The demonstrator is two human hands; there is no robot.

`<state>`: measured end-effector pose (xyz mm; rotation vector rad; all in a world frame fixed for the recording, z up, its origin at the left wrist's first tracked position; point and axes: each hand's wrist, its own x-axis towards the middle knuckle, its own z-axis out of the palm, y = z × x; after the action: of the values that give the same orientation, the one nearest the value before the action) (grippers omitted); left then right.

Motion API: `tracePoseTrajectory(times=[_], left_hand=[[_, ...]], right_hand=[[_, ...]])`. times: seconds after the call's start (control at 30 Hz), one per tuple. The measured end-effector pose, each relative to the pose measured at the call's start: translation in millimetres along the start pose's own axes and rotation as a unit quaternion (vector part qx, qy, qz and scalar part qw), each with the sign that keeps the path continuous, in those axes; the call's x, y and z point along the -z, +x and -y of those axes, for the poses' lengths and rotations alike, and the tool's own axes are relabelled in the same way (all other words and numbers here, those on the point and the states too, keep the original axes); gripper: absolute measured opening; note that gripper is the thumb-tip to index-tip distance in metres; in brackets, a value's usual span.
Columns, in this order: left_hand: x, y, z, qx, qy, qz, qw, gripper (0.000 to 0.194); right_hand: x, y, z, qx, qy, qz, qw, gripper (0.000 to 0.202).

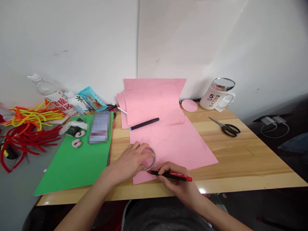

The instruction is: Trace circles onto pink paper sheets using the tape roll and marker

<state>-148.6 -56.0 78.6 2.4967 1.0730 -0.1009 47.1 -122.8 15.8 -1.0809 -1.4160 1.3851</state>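
Note:
My left hand presses a round, clear-centred ring flat on a pink sheet of paper, fingers curled over its left side. In my right hand is a red and black pen, held in a writing grip with its tip at the ring's lower edge. Several faint circle outlines are drawn on the pink sheet. A black marker lies across the paper above my hands. More pink sheets lean against the wall behind it.
Scissors, a white mug and a pink paper disc are on the right. To the left lie green paper, a blurred phone, a blue packet, bottles and red pipe cleaners.

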Motion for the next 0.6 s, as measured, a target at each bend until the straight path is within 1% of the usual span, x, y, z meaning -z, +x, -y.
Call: tracePoseTrajectory(times=[0.23, 0.3, 0.47, 0.53, 0.6], left_hand=[[-2.1, 1, 1, 0.005, 0.009, 0.01, 1.0, 0.036], [-2.7, 1, 1, 0.005, 0.008, 0.01, 1.0, 0.036], [-2.4, 1, 2, 0.004, -0.002, 0.01, 1.0, 0.034], [-0.5, 3, 3, 0.001, -0.008, 0.012, 1.0, 0.033], [2.2, 4, 3, 0.003, -0.014, 0.021, 1.0, 0.033]], right_hand=[[20, 7, 0, -0.032, -0.019, -0.037, 0.999, 0.004], [26, 10, 0, -0.031, -0.027, -0.049, 0.998, 0.004], [33, 12, -1, 0.01, -0.051, -0.068, 0.996, 0.005], [31, 8, 1, 0.031, -0.073, -0.063, 0.995, 0.006], [25, 1, 4, 0.08, -0.093, -0.044, 0.991, 0.004]])
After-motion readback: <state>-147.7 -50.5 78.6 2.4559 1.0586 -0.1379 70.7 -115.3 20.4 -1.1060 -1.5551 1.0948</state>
